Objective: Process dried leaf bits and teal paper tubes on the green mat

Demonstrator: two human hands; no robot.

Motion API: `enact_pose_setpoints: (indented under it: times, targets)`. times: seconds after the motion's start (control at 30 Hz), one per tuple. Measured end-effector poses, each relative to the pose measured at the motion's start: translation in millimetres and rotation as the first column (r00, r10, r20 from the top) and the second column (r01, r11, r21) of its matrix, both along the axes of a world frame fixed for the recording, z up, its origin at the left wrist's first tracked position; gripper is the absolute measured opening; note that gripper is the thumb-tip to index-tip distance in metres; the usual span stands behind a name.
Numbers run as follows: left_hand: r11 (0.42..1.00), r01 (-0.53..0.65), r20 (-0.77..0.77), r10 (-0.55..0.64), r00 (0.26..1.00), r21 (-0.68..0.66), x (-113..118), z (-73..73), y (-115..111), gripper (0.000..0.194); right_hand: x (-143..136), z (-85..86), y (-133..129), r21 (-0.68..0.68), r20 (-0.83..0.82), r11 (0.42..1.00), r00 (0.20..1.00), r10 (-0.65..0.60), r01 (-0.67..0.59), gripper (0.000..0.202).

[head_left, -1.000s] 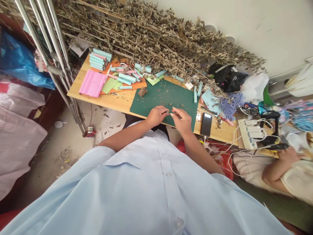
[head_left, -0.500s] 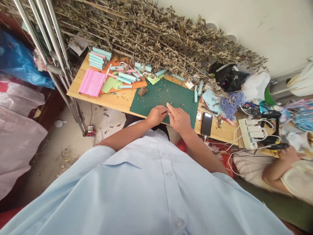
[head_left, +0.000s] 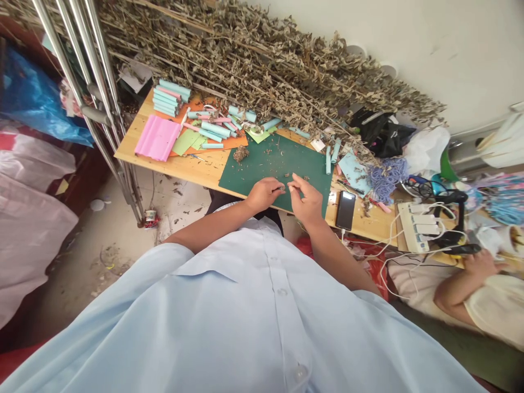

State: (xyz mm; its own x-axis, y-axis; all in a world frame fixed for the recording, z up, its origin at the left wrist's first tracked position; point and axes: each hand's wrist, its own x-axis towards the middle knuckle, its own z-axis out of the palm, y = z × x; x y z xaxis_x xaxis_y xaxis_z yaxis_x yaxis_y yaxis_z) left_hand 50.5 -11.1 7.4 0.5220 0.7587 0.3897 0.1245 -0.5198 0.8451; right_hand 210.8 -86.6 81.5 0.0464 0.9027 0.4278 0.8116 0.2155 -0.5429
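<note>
My left hand (head_left: 265,195) is closed in a pinch at the front edge of the green cutting mat (head_left: 278,155). A small dark bit, too small to name, shows at its fingertips. Just to the right, my right hand (head_left: 306,201) is held with thumb and fingertips close together; whatever lies between them cannot be made out. A slight gap separates the two hands. Beyond them on the mat lie a brown clump of dried plant (head_left: 240,153) and scattered crumbs.
Dried leafy stalks (head_left: 245,60) pile along the back. Blue paper rolls (head_left: 216,130) and a pink paper stack (head_left: 158,137) are at left. At right are a phone (head_left: 346,209), purple cords (head_left: 387,177) and a power strip (head_left: 412,226). Another person's hand (head_left: 483,263) rests farther right.
My hands were together at the fingertips and have come apart. The right one has moved slightly right, its fingers now more curled. The left hand has stayed nearly in place.
</note>
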Motion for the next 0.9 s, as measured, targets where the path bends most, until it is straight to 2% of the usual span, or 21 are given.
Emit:
enact_pose_setpoints:
  times: [0.2,0.43,0.53,0.67,0.9]
  targets:
    - [1.000,0.016,0.000,-0.016,1.000,-0.010,0,1.5,-1,0.018,-1,1.1,-3,-0.108,0.110,0.993,0.992,0.068,-0.056,0.041]
    - [1.000,-0.001,-0.016,0.001,1.000,-0.026,0,2.8,-1,0.018,-4,8.1,-1,-0.215,0.277,0.969,0.943,0.182,-0.123,0.049]
    - [1.000,0.002,-0.015,-0.002,1.000,-0.031,0,3.3,-1,0.018,-3,6.4,0,-0.172,0.212,0.974,0.960,0.185,-0.149,0.047]
    - [0.999,0.022,0.003,-0.022,1.000,-0.033,-1,2.7,0,0.018,-1,-1.5,-1,-0.044,0.062,0.998,0.996,0.057,-0.055,0.040]
    - [0.999,0.025,0.007,-0.025,1.000,-0.030,-1,1.5,0,0.021,-7,-13.6,3,-0.064,-0.044,0.997,0.998,0.050,-0.053,0.048]
